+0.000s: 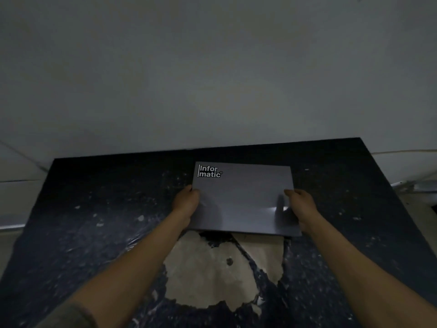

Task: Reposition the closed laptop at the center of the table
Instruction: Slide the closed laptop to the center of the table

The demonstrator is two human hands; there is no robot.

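A closed grey laptop with a white "Informatic" sticker at its far left corner lies on the dark table, near the middle and towards the back edge. My left hand grips the laptop's left edge, thumb on the lid. On the opposite side, my right hand holds the right edge the same way. Whether the laptop rests flat or is lifted slightly cannot be told.
The tabletop's dark coating is worn, with a large pale bare patch just in front of the laptop. A plain grey wall rises behind the table's back edge. Pale floor shows past the table on the left and right.
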